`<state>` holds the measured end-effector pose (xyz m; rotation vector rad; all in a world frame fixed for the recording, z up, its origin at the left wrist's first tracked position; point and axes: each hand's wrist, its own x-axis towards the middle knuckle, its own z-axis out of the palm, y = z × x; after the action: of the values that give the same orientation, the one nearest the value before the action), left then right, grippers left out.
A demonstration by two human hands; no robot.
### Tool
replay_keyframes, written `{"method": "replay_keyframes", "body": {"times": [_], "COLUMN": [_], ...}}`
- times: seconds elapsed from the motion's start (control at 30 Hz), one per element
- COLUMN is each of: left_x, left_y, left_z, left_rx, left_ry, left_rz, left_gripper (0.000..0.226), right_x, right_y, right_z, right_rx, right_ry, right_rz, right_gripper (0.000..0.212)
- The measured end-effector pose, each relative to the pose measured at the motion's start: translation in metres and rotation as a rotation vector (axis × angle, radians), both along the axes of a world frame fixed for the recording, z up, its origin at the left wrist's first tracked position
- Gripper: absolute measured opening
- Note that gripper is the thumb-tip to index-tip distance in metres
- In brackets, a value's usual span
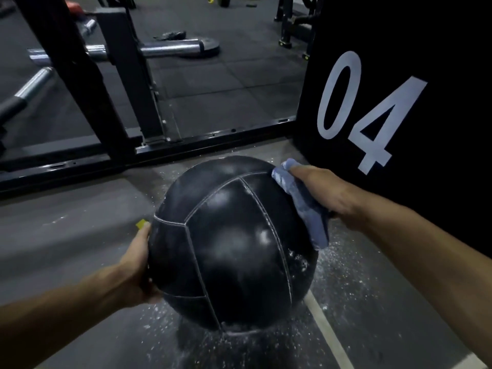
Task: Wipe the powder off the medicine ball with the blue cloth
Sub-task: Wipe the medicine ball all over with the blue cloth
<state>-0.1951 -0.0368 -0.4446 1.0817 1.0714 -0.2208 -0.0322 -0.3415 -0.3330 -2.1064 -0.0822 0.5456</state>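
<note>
Pressing crumpled blue cloth point(306, 206) to round black leather medicine ball point(231, 243), right hand point(327, 193) gripping cloth, left hand point(138, 265) cupping ball's side.

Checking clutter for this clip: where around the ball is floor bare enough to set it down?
Bare grey floor lies left of the medicine ball, between the left hand and the black rack rail. Right is crowded: right hand, blue cloth, the black "04" box, powder-strewn floor.

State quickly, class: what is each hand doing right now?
Left hand: open, pressed flat against the medicine ball.
Right hand: gripping the blue cloth.
</note>
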Motion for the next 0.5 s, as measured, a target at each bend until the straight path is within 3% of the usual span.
{"method": "replay_keyframes", "body": {"times": [0.1,0.2,0.27,0.4,0.5], "left_x": [-0.024,-0.025,-0.013,0.022,0.043], "left_y": [0.014,0.013,0.000,-0.019,-0.031], "left_z": [0.016,0.034,0.046,0.057,0.065], "left_rx": [0.057,0.133,0.293,0.789,0.878], "left_ry": [0.122,0.115,0.085,-0.314,-0.581], "left_rz": [-0.101,-0.272,-0.375,-0.404,-0.409], "left_gripper": [0.118,0.107,0.099,0.079,0.084], "right_x": [0.002,0.008,0.018,0.034,0.043], "right_y": [0.019,0.030,0.031,0.018,0.008], "right_z": [-0.001,-0.011,-0.015,-0.025,-0.028], "right_rx": [-0.093,-0.051,0.026,0.149,0.181], "right_ry": [0.034,-0.014,0.014,0.061,0.070], "right_rz": [0.033,-0.029,-0.139,-0.296,-0.386], "right_gripper": [0.040,0.049,0.046,0.031,0.030]}}
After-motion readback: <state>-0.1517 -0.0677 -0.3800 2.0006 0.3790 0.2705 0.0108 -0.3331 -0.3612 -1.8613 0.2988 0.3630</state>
